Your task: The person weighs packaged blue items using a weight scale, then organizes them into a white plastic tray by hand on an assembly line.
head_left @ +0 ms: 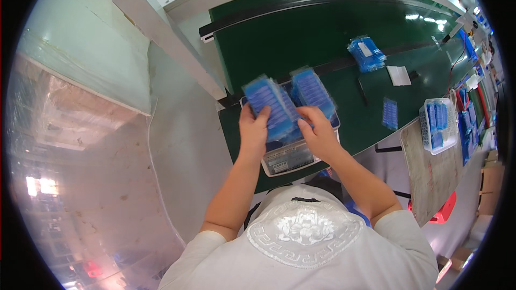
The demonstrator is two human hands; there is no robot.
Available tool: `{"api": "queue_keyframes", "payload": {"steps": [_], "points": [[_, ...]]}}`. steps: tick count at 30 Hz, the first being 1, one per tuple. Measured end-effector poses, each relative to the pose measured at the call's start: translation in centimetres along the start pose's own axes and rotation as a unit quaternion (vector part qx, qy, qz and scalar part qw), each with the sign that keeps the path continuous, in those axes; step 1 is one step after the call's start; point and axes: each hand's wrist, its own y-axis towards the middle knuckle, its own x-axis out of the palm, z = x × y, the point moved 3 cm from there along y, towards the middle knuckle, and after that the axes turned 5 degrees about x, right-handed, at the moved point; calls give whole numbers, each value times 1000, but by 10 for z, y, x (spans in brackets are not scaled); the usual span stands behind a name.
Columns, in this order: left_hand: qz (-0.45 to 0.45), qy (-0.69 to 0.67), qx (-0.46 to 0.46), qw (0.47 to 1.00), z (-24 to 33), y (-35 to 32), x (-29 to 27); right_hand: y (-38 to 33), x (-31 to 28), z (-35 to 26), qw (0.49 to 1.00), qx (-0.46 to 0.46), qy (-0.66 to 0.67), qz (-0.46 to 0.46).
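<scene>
Both my hands hold a clear bag of blue parts [271,106] over a small grey scale [290,157]. My left hand [252,127] grips the bag's lower left edge. My right hand [318,132] pinches its lower right corner. A second bag of blue parts [313,90] lies on the scale pan just behind and to the right, touching the first. The scale sits at the near edge of a green conveyor belt [322,37].
Farther along the belt lie another bag of blue parts [366,53], a white slip [399,75], a dark pen-like stick [363,92] and a small blue packet [390,113]. A white tray of blue parts [438,125] rests on a board at right. A large clear plastic sheet [91,182] fills the left.
</scene>
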Motion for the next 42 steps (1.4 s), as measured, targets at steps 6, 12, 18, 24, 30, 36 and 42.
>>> {"api": "queue_keyframes", "payload": {"steps": [6, 12, 18, 24, 30, 36, 42], "points": [[-3, 141, -77, 987, -50, 12, 16, -11, -33, 15, 997, 49, 19, 50], [50, 315, -20, 947, -55, 8, 20, 15, -65, 29, 988, 3, -90, 123], [22, 194, -48, 980, -76, 18, 18, 76, -44, 90, 972, 206, 109, -34], [-52, 118, -87, 988, -61, 12, 29, 63, -21, 82, 939, 227, 241, -93], [-78, 122, -96, 985, -67, 19, 24, 55, -10, 87, 945, 210, 243, -66], [-7, 80, -107, 991, -34, 5, 22, 66, -28, 88, 926, 269, 242, -110], [-34, 14, -224, 974, -32, -3, 8, 73, -39, 93, 900, 356, 239, -82]]}}
